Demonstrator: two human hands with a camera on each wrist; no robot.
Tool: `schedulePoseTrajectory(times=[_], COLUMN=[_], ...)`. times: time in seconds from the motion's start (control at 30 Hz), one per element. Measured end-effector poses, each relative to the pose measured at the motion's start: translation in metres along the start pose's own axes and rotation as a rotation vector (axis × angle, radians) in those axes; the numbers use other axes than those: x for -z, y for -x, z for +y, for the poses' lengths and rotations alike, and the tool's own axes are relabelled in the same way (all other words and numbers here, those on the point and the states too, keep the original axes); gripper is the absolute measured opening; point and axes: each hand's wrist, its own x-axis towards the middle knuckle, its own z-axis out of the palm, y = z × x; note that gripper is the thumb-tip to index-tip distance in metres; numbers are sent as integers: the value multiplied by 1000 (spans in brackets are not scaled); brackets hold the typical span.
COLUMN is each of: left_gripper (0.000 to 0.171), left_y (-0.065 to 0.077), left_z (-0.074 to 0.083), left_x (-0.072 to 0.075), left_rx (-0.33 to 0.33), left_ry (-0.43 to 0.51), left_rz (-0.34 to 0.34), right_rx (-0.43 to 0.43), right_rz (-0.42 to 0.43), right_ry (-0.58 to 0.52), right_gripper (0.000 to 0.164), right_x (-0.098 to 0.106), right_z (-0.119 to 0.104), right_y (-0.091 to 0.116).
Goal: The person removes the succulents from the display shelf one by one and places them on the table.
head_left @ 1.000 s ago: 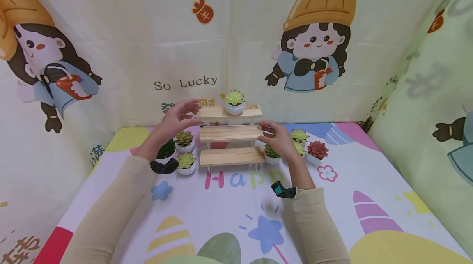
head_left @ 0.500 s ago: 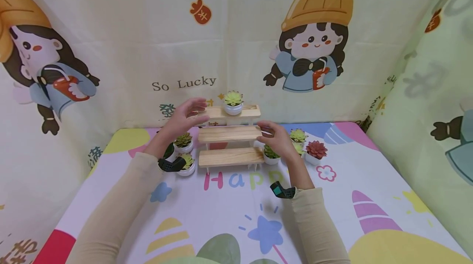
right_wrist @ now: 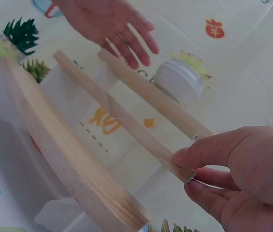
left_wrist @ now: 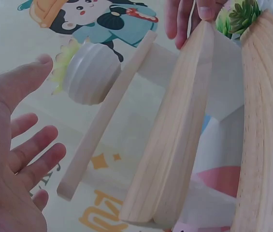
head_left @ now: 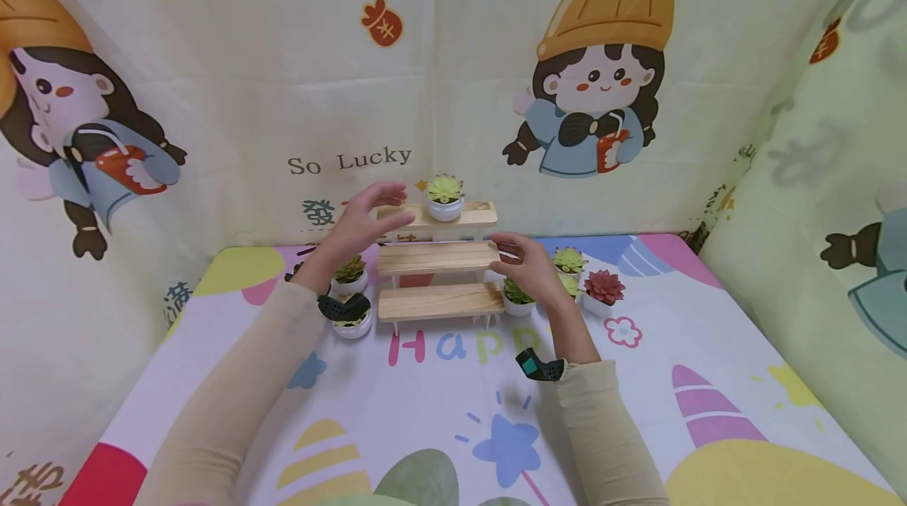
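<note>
A three-tier wooden plant stand (head_left: 439,257) with white supports stands near the back of the table. On its top board (right_wrist: 150,96) sits an artificial succulent in a white pot (head_left: 445,199). My left hand (head_left: 368,219) is raised at the left end of the top board, fingers spread; in the left wrist view a gap separates it from the pot (left_wrist: 92,73). With thumb above and fingers below, my right hand (head_left: 527,266) pinches the right end of the middle board (right_wrist: 122,116). The bottom board (left_wrist: 266,125) bears nothing.
Left of the stand are potted succulents (head_left: 349,274), partly covered by my left arm. To its right stand a green one (head_left: 518,295), yellow-green ones (head_left: 569,260) and a red one (head_left: 604,287). A printed cloth (head_left: 397,427) covers the table; a curtain (head_left: 468,97) hangs behind.
My left hand has moved right along the top board, closer to the potted succulent. My right hand keeps its grip on the middle board. The head view has shifted slightly.
</note>
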Motion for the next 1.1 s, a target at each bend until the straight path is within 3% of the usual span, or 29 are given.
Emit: schedulePoseTrajectory(times=[0.4,1.1], left_gripper=[76,76], left_y=[-15,-33], left_z=[6,11], left_x=[-10,-25], left_rx=[14,77], left_ry=[34,37], left_rz=[-13,-61], right_rx=[3,-6], right_rz=[5,-1], right_ry=[11,6], right_gripper=[49,49], right_x=[0,0], right_z=[-3,-4], right_y=[0,3])
